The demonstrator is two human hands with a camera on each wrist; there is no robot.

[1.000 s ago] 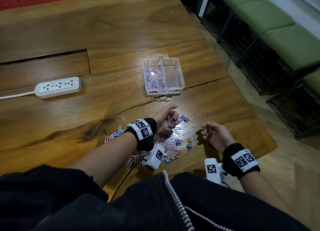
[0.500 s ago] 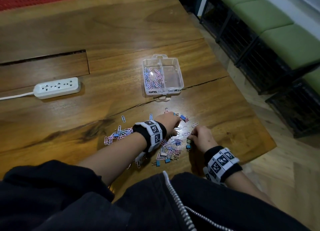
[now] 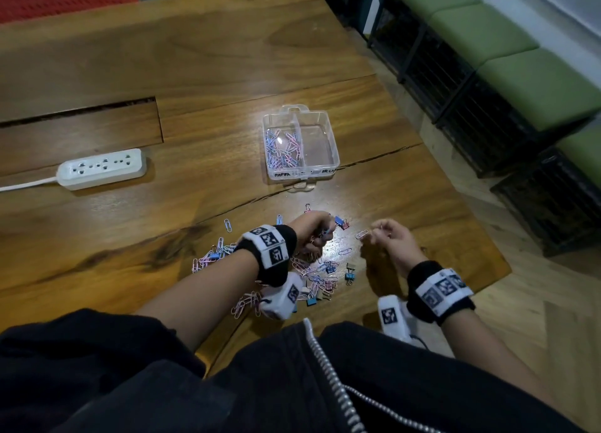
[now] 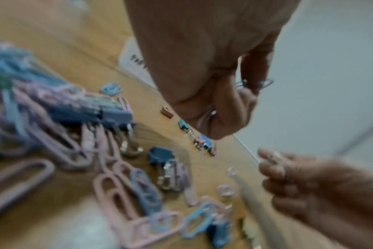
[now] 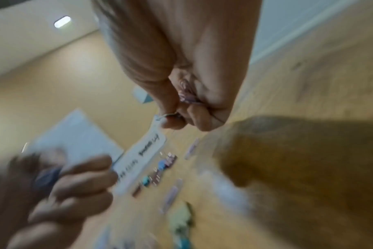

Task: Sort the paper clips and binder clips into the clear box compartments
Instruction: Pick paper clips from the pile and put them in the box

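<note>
1. wooden counter is seen under warm light, with a white power strip lying at the left and green cushions along the right.
2. the clear box is set beyond the hands; pink and blue paper clips are held in its left compartment.
3. loose paper clips and binder clips are scattered near the counter's front edge.
4. the left hand is clenched around a bunch of clips above the pile.
5. the right hand is curled, with pink clips pinched in its fingers.
</note>
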